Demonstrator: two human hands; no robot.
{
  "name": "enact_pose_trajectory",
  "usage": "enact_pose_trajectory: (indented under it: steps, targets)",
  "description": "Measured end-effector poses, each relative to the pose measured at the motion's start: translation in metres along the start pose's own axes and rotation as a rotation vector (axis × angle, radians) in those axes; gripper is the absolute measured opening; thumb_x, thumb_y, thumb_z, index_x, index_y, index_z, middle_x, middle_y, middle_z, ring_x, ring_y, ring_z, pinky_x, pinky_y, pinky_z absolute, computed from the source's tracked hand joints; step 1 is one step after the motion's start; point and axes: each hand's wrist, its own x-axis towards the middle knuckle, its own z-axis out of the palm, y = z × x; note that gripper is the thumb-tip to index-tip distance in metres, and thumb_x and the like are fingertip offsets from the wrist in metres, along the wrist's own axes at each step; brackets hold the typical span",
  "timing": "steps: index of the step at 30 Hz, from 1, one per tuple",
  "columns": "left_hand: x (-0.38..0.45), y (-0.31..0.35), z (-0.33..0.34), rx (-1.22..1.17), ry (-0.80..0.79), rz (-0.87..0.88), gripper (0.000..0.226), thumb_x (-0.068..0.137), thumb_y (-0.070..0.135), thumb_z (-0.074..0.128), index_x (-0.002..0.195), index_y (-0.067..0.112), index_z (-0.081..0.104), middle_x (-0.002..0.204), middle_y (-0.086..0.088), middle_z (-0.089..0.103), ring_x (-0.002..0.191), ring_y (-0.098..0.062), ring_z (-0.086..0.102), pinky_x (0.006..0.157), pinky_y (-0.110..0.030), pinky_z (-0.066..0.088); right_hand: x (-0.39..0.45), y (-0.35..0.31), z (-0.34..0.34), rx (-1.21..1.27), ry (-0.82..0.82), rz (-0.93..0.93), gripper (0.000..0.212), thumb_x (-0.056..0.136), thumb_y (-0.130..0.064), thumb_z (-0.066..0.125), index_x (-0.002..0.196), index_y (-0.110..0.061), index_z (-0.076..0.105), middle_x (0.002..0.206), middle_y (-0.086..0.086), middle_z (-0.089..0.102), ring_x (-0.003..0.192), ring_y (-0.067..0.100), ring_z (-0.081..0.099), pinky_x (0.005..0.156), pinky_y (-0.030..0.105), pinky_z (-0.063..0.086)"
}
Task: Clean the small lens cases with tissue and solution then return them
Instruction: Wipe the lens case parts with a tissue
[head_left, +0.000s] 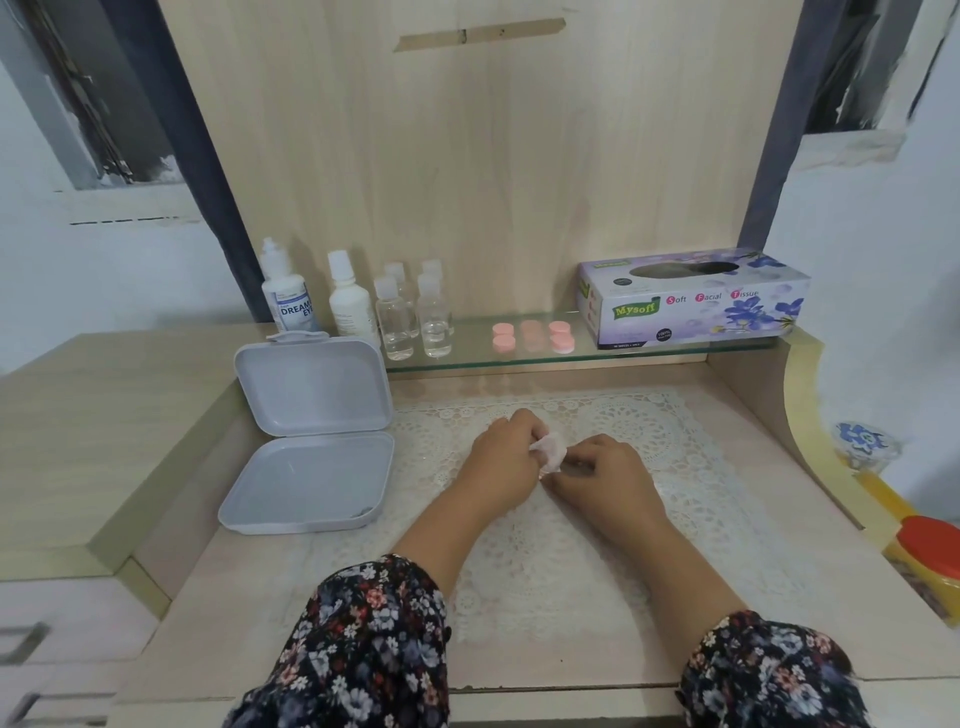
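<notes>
Both hands meet over the lace mat in the middle of the table. My left hand and my right hand hold a small pink lens case wrapped in white tissue between their fingertips. The case itself is mostly hidden by the tissue and fingers. Several pink lens cases lie in two rows on the glass shelf at the back. Two white solution bottles stand at the shelf's left end. A purple tissue box sits at the shelf's right end.
An open grey plastic box lies left of the mat, lid up and tray bare. Several small clear bottles stand beside the solution bottles. A yellow jar with a red lid sits at the right edge.
</notes>
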Motion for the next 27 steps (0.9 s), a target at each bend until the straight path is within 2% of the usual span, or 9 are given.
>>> enact_pose_trajectory:
  steps: [2, 5, 10, 14, 17, 18, 22, 25, 27]
  targets:
    - [0.001, 0.003, -0.002, -0.101, 0.022, -0.033, 0.017, 0.093, 0.012, 0.049, 0.108, 0.019, 0.049, 0.105, 0.0, 0.053, 0.093, -0.02, 0.053, 0.07, -0.029, 0.043, 0.0, 0.0, 0.0, -0.012, 0.001, 0.012, 0.021, 0.08, -0.036, 0.07, 0.099, -0.028, 0.073, 0.097, -0.013, 0.057, 0.099, 0.013, 0.049, 0.076, 0.029, 0.041]
    - [-0.003, 0.007, -0.007, -0.177, 0.226, -0.008, 0.017, 0.093, 0.014, 0.053, 0.109, 0.017, 0.051, 0.103, -0.001, 0.053, 0.091, -0.017, 0.051, 0.07, -0.026, 0.037, -0.002, -0.002, -0.001, -0.003, 0.004, 0.013, 0.026, 0.081, -0.038, 0.07, 0.106, -0.031, 0.071, 0.098, -0.014, 0.056, 0.1, 0.011, 0.047, 0.076, 0.028, 0.039]
    - [-0.02, -0.008, -0.001, 0.336, 0.242, 0.311, 0.022, 0.09, 0.016, 0.057, 0.112, 0.019, 0.058, 0.096, -0.003, 0.048, 0.086, -0.021, 0.041, 0.07, -0.03, 0.037, -0.002, -0.002, -0.001, 0.019, 0.012, 0.011, 0.014, 0.079, -0.041, 0.071, 0.087, -0.03, 0.071, 0.092, -0.014, 0.057, 0.094, 0.014, 0.05, 0.071, 0.028, 0.039]
    - [-0.025, -0.012, 0.001, 0.646, 0.31, 0.529, 0.034, 0.057, 0.004, 0.079, 0.082, 0.019, 0.063, 0.068, -0.001, 0.045, 0.063, -0.015, 0.025, 0.055, -0.024, 0.024, -0.002, -0.003, -0.002, 0.02, -0.003, 0.001, 0.023, 0.078, -0.046, 0.07, 0.096, -0.031, 0.074, 0.095, -0.013, 0.058, 0.095, 0.011, 0.049, 0.073, 0.029, 0.041]
    - [-0.021, -0.003, -0.003, 0.728, 0.304, 0.619, 0.047, 0.043, -0.001, 0.08, 0.082, 0.023, 0.067, 0.062, 0.002, 0.046, 0.06, -0.014, 0.022, 0.056, -0.02, 0.025, -0.002, -0.002, -0.001, 0.023, 0.002, 0.004, 0.013, 0.078, -0.04, 0.072, 0.087, -0.031, 0.074, 0.091, -0.013, 0.058, 0.094, 0.013, 0.052, 0.073, 0.03, 0.044]
    - [-0.021, 0.0, -0.004, 0.719, 0.274, 0.622, 0.049, 0.047, -0.004, 0.077, 0.088, 0.021, 0.066, 0.065, 0.001, 0.046, 0.062, -0.014, 0.024, 0.057, -0.021, 0.028, -0.001, -0.002, -0.001, 0.018, 0.003, 0.003, 0.005, 0.078, -0.037, 0.072, 0.079, -0.032, 0.071, 0.089, -0.012, 0.058, 0.092, 0.014, 0.053, 0.071, 0.03, 0.043]
    - [-0.017, 0.003, -0.005, 0.593, 0.101, 0.437, 0.036, 0.086, -0.002, 0.046, 0.115, 0.02, 0.046, 0.092, 0.0, 0.041, 0.084, -0.02, 0.035, 0.072, -0.026, 0.028, -0.004, -0.006, -0.002, 0.032, 0.023, -0.005, 0.031, 0.079, -0.034, 0.07, 0.055, -0.04, 0.051, 0.083, -0.01, 0.057, 0.085, 0.016, 0.053, 0.064, 0.027, 0.036]
    - [-0.013, -0.003, 0.002, 0.319, 0.094, 0.284, 0.021, 0.094, 0.01, 0.047, 0.11, 0.023, 0.048, 0.103, 0.002, 0.049, 0.095, -0.019, 0.041, 0.079, -0.028, 0.038, -0.004, -0.006, -0.002, 0.032, 0.032, 0.003, 0.031, 0.079, -0.032, 0.07, 0.055, -0.033, 0.05, 0.079, -0.01, 0.053, 0.083, 0.016, 0.049, 0.061, 0.027, 0.033]
    - [-0.013, -0.006, 0.006, -0.03, 0.165, 0.142, 0.018, 0.091, 0.015, 0.056, 0.105, 0.025, 0.051, 0.108, 0.003, 0.055, 0.098, -0.016, 0.049, 0.081, -0.027, 0.042, -0.003, -0.005, -0.002, 0.009, 0.003, 0.003, 0.01, 0.079, -0.034, 0.069, 0.072, -0.031, 0.063, 0.088, -0.013, 0.055, 0.091, 0.014, 0.049, 0.068, 0.027, 0.038]
